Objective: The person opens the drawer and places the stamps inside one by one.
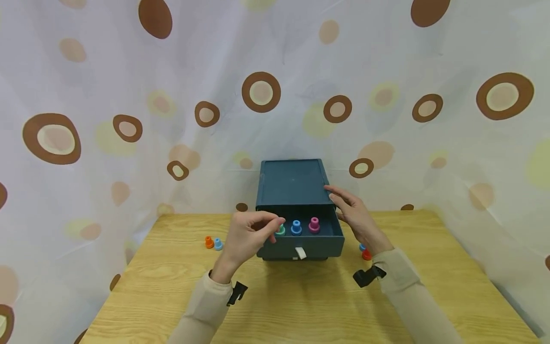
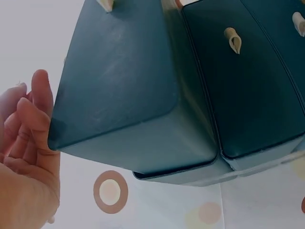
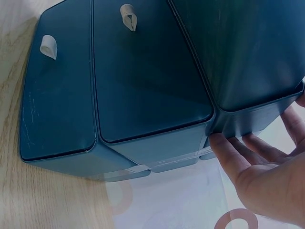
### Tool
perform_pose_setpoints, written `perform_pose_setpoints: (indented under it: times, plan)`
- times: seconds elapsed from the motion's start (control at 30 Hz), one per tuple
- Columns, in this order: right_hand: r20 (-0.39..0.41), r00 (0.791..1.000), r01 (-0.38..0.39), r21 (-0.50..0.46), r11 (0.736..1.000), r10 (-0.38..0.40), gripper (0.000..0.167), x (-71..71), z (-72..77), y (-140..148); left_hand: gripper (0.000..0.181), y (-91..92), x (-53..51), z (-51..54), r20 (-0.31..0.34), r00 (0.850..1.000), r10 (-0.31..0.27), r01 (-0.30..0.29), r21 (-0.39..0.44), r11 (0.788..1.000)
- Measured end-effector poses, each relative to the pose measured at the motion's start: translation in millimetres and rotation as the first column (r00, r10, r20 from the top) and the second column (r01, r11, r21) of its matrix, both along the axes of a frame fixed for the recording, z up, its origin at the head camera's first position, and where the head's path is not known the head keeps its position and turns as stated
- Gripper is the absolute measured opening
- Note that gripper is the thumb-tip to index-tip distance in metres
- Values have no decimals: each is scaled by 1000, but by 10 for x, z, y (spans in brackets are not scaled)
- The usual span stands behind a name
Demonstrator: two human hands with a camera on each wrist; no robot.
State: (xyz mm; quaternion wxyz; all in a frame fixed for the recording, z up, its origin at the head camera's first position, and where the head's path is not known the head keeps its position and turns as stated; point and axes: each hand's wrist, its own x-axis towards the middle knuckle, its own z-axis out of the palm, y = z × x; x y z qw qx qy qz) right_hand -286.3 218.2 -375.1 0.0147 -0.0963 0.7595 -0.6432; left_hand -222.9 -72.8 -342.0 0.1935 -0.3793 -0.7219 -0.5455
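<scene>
A dark blue drawer cabinet stands on the table with its top drawer pulled out. Inside that drawer stand a green peg, a blue peg and a pink peg. My left hand hovers over the drawer's front left corner, its fingertips by the green peg, which they partly hide. No object shows between those loosely bent fingers in the left wrist view. My right hand rests against the cabinet's right side, fingers touching the side wall.
Left of the cabinet, an orange peg and a light blue peg stand on the wooden table. To the right are a red peg and a blue peg, partly behind my right forearm. A patterned curtain hangs behind.
</scene>
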Motion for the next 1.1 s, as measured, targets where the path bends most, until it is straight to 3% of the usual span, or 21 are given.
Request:
perform_pose_setpoints:
  times: [0.3,0.47,0.63,0.8,0.93,1.1]
  plan:
    - [0,1000,-4,-3,1000,4,56,-3,6,-10,6,23,58,-134,-140,990,-1,-9,-75,997]
    - [0,1000,-4,-6,1000,4,56,5,4,-6,5,74,120,-197,-171,985,-10,-15,-142,990]
    - [1,1000,-5,-10,1000,5,56,16,5,-14,9,114,157,-257,-213,976,36,-83,-220,972]
    - [4,1000,0,-8,1000,0,55,17,16,-18,9,161,165,-317,-310,946,94,-185,-282,941]
    - [6,1000,5,-8,1000,-5,55,13,12,-36,9,190,180,-387,-294,950,106,-200,-312,929]
    - [-5,1000,0,1,1000,0,56,19,23,-22,7,256,183,-464,-246,965,90,-169,-319,932]
